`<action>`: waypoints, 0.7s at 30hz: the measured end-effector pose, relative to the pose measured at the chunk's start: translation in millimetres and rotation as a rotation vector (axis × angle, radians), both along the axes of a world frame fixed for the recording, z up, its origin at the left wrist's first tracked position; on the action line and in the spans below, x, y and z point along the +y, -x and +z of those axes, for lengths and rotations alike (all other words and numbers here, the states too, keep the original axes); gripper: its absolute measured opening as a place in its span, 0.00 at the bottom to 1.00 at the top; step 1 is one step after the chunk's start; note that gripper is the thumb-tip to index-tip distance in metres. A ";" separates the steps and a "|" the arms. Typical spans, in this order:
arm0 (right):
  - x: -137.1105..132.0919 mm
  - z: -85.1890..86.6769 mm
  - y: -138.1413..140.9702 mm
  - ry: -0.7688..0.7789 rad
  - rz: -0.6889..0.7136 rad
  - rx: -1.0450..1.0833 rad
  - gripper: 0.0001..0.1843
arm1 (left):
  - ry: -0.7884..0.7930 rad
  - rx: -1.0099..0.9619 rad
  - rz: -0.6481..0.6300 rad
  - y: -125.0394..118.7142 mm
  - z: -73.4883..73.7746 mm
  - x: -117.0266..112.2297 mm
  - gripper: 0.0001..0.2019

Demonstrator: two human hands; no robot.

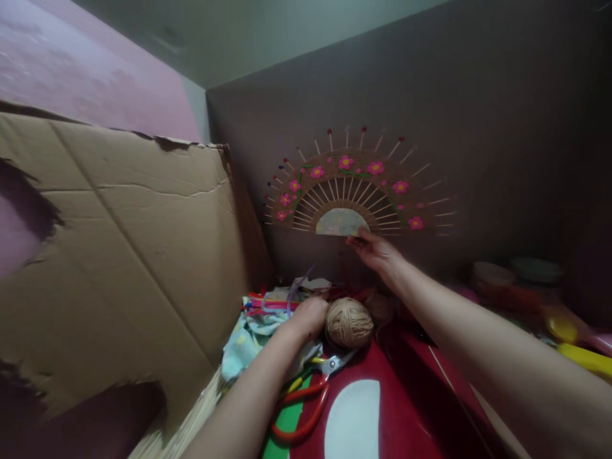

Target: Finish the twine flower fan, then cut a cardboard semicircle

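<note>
A hand-made fan of thin wooden sticks with a brown band and pink painted flowers stands spread open against the dark back wall. My right hand pinches its pale half-round base from below. My left hand rests knuckles-up on the clutter below, its fingers curled and hidden, right beside a ball of tan twine. Whether it grips anything cannot be told. Coloured sticks or pipe cleaners lie just beyond that hand.
Scissors with red-orange handles lie near my left forearm on a red surface with a white patch. A big cardboard sheet leans at the left. Pale cloth, a bundle of thin sticks, and blurred bowls and yellow items lie around.
</note>
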State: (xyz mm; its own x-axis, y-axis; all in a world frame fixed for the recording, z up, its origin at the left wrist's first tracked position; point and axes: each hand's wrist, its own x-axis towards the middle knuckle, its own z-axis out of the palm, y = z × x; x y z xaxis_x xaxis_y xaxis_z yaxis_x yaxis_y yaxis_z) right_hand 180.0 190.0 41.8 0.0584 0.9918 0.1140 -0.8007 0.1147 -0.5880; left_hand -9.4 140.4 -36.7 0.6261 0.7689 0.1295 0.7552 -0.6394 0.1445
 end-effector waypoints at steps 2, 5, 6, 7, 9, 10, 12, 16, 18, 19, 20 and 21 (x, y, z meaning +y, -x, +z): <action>-1.3 5.2 -2.5 -0.002 -0.006 0.003 0.10 | -0.016 0.024 0.002 0.1 1.6 -3.1 0.11; -4.4 11.2 -6.3 -0.004 -0.019 0.009 0.10 | -0.033 0.037 0.008 0.3 3.3 -7.6 0.13; -5.7 12.2 -7.5 -0.004 -0.025 0.011 0.10 | -0.035 0.033 0.009 0.4 3.4 -9.3 0.14; -6.9 12.7 -8.7 -0.004 -0.030 0.011 0.10 | -0.034 0.026 0.008 0.6 3.2 -11.2 0.14; -8.8 12.3 -10.9 -0.003 -0.040 0.012 0.10 | -0.028 0.009 0.010 0.9 2.7 -15.1 0.14; -9.3 11.7 -12.0 -0.003 -0.043 0.012 0.10 | -0.023 0.000 0.016 1.1 2.8 -16.5 0.13; -9.5 10.2 -14.3 -0.004 -0.047 0.013 0.10 | -0.010 -0.025 0.043 2.1 4.8 -16.1 0.12; -8.6 9.2 -17.7 -0.002 -0.049 0.018 0.09 | 0.028 -0.077 0.202 6.5 17.5 5.6 0.16; -8.7 10.3 -17.8 0.001 -0.045 0.018 0.09 | 0.035 -0.069 0.336 7.9 24.2 24.5 0.15; -9.0 11.0 -17.3 0.001 -0.042 0.018 0.09 | 0.038 -0.053 0.398 7.7 26.1 34.0 0.15; -9.3 11.8 -16.5 0.002 -0.038 0.017 0.08 | 0.046 -0.035 0.448 6.6 26.9 42.8 0.15; -9.7 12.4 -15.5 0.002 -0.035 0.017 0.09 | 0.058 -0.014 0.490 4.7 26.6 50.5 0.16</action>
